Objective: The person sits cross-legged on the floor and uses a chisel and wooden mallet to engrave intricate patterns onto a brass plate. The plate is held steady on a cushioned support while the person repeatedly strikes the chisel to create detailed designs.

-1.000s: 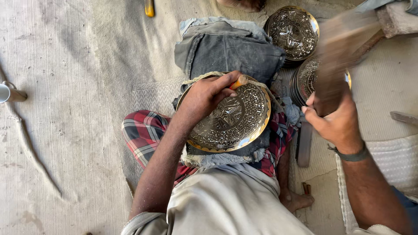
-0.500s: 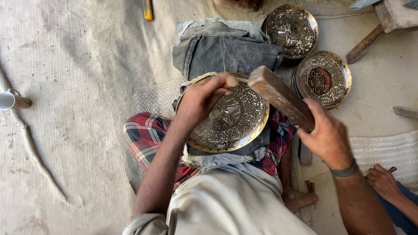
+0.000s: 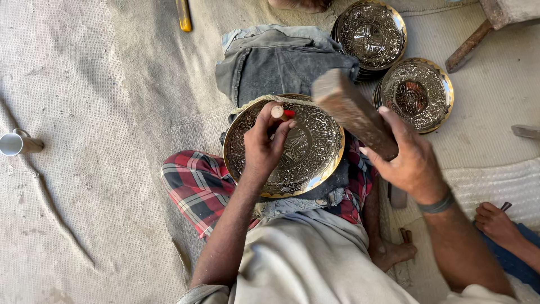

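**Engraved brass plate held on the lap, punch and mallet in hand**

A round, engraved brass plate with a bright golden rim (image 3: pixel 284 147) is seen resting on the lap, over a red checked cloth (image 3: pixel 194 183) and a grey padded fabric. It is judged stiff, thin-walled and fairly light, with a polished rim that could slip; the fine relief is likely to be marred by a stray blow. The safest hold is judged to be at the rim, with support from beneath.

The left hand (image 3: pixel 263 145) is laid on the plate's face, its fingers closed around a small punch with a pale top and a red band (image 3: pixel 279 112), held upright near the centre. The right hand (image 3: pixel 413 163) is wrapped firmly around the handle of a worn wooden mallet (image 3: pixel 347 110), whose block head is poised above the plate's far right edge.

A folded grey denim garment (image 3: pixel 275 62) lies just beyond the plate. Two similar engraved plates (image 3: pixel 371 34) (image 3: pixel 415 95) are set to the far right, well apart from the work. A metal cup (image 3: pixel 19 143) stands at the far left. Another person's bare foot (image 3: pixel 495 222) is noted near right. Nothing is seen between mallet and punch.
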